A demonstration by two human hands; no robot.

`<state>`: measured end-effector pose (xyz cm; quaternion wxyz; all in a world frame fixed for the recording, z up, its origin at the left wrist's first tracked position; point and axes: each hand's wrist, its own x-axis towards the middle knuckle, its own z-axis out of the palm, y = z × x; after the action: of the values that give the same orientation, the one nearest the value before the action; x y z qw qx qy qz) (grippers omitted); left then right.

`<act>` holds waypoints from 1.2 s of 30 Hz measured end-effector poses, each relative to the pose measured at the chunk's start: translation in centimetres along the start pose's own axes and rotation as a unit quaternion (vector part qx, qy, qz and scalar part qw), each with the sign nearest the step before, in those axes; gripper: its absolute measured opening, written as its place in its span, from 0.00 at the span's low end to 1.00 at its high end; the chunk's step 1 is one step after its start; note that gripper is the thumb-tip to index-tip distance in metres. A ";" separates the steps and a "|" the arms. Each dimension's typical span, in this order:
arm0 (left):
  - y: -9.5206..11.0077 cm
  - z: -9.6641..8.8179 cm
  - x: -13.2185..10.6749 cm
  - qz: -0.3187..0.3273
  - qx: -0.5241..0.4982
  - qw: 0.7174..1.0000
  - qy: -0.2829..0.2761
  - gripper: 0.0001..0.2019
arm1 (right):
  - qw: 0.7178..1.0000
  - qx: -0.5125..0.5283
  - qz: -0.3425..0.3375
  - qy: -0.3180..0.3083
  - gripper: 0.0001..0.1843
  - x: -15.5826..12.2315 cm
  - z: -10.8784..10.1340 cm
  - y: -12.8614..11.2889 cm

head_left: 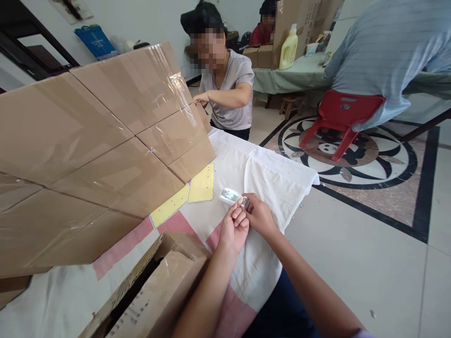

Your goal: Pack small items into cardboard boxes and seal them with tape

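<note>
My left hand (232, 228) and my right hand (259, 217) meet over a white cloth (271, 178) on the table. Together they pinch a small shiny metallic piece (244, 203) between their fingertips. Just beyond it lies a small clear plastic packet (229, 195) on the cloth. Both hands have their fingers curled closed around the small piece.
A large taped cardboard sheet (88, 150) leans across the left, held at its far end by a person's hand (201, 98). An open cardboard box (155, 286) sits near me. Yellow panels (201, 184) lie on the cloth. A red chair (340, 115) and a seated person stand at right.
</note>
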<state>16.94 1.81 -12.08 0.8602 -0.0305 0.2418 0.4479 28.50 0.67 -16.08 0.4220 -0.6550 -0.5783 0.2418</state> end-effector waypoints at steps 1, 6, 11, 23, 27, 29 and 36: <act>0.0 0.0 0.0 0.001 0.004 1.000 0.002 0.10 | 1.000 0.000 -0.001 0.000 0.19 0.0 0.0 0.0; 0.1 0.2 -0.1 0.012 0.036 0.999 0.007 0.08 | 1.000 -0.003 0.002 -0.003 0.19 0.0 -0.1 -0.2; 0.2 0.1 0.0 0.010 0.047 0.999 0.004 0.08 | 1.000 -0.009 0.007 -0.005 0.19 0.0 -0.1 -0.3; 0.3 0.1 0.0 0.010 0.053 0.999 0.007 0.06 | 1.000 0.004 0.015 -0.012 0.22 -0.1 0.0 -0.2; 0.3 0.0 0.0 0.006 0.054 0.998 0.008 0.05 | 0.998 0.049 0.000 -0.026 0.23 0.2 -0.2 0.6; 0.3 0.0 0.0 0.010 0.064 0.998 0.005 0.05 | 0.993 0.106 -0.023 -0.053 0.25 0.6 -0.7 1.1; -0.2 -0.7 0.2 0.046 0.131 0.990 0.028 0.12 | 0.989 0.075 -0.055 -0.114 0.10 3.4 -3.5 -0.5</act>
<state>16.89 1.66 -12.84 0.8281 0.0810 0.3240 0.4502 31.79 2.99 -13.25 0.4143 -0.5568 -0.6380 0.3336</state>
